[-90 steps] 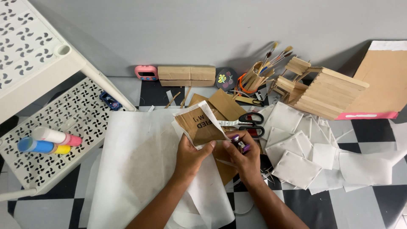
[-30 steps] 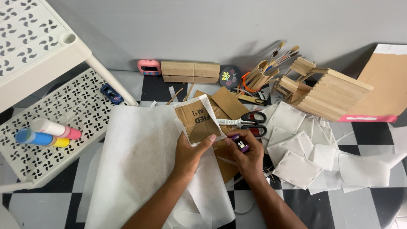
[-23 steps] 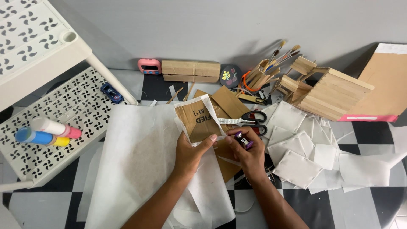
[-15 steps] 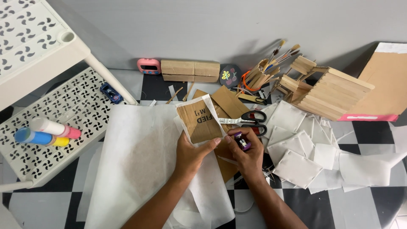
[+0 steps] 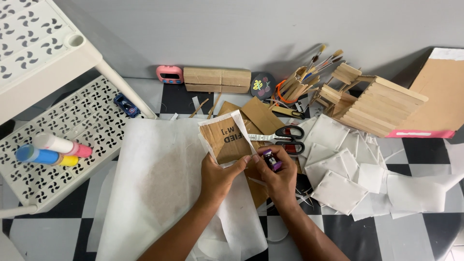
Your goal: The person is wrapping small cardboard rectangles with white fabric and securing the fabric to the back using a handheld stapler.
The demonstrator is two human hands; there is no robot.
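My left hand [image 5: 218,177] grips the lower edge of a brown cardboard piece [image 5: 228,141] that is partly wrapped in white paper, holding it tilted above the floor. My right hand [image 5: 277,178] is shut on a small purple glue stick [image 5: 271,160] and its fingers also touch the white paper fold at the cardboard's lower right edge. Under both hands lies a large sheet of white tissue paper [image 5: 159,183]. Black-handled scissors [image 5: 284,137] lie just beyond my right hand.
Several paper-wrapped squares [image 5: 338,191] are scattered at the right. Behind them stand a popsicle-stick model [image 5: 372,104], a bunch of paintbrushes [image 5: 309,72], a wooden block [image 5: 217,79] and a pink timer [image 5: 169,74]. A white perforated shelf [image 5: 63,130] at left holds coloured tubes [image 5: 48,150] and a toy car [image 5: 126,105].
The cardboard piece has been turned slightly and the white paper flap is folded further over its right edge. Both hands stay in about the same place.
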